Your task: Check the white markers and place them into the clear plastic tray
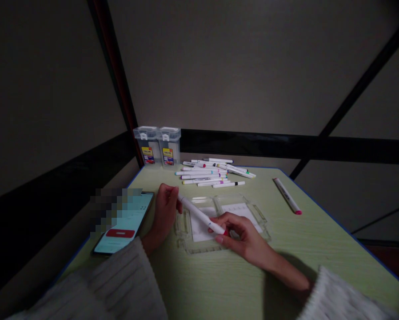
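A white marker (199, 214) with a red end is held slantwise between my two hands. My left hand (166, 205) pinches its far upper end. Near the red end, the fingers of my right hand (241, 234) are closed on the barrel. Below the marker lies an opened clear plastic case (202, 248), with white paper (241, 210) in both halves; small marks show on the right sheet. Behind it, several white markers (204, 176) with coloured ends lie in a loose pile.
Two clear lidded boxes (147, 146) with yellow labels stand at the table's back left corner. A lit phone (124, 226) lies left of my left hand. Another marker (287, 195) with a pink-red end lies by the right edge of the pale green table (213, 284).
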Demonstrator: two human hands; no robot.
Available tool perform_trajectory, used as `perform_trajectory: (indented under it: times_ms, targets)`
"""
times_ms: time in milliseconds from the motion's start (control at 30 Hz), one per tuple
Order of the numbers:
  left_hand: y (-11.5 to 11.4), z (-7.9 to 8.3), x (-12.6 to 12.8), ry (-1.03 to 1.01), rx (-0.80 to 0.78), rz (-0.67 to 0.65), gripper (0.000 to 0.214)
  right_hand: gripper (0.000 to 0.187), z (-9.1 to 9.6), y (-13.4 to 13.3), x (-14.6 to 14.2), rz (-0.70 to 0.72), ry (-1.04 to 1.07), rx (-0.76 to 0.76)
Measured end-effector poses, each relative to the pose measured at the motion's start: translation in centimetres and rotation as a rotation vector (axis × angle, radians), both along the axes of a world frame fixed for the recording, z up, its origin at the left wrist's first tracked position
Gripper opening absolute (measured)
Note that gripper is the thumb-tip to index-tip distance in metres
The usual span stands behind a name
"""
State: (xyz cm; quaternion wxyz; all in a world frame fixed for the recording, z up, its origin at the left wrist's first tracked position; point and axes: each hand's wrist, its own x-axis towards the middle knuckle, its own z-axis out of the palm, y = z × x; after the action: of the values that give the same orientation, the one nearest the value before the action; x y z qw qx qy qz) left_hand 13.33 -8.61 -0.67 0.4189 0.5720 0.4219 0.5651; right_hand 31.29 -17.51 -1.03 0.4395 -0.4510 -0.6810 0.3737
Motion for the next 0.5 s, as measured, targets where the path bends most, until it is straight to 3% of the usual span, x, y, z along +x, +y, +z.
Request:
perform_trajectory:
  times_ms: [233, 500]
  targets:
    - [-0.2, -0.1, 0.1, 0.054, -0.017, -0.06, 0.015, 0.021, -0.2, -0.2, -0.1, 0.032, -0.016, 0.027]
    - [0.5, -1.0, 0.0, 0.16, 0.02, -0.087, 0.043, 0.033, -0.1, -0.5, -0.1, 0.08, -0.087, 0.088]
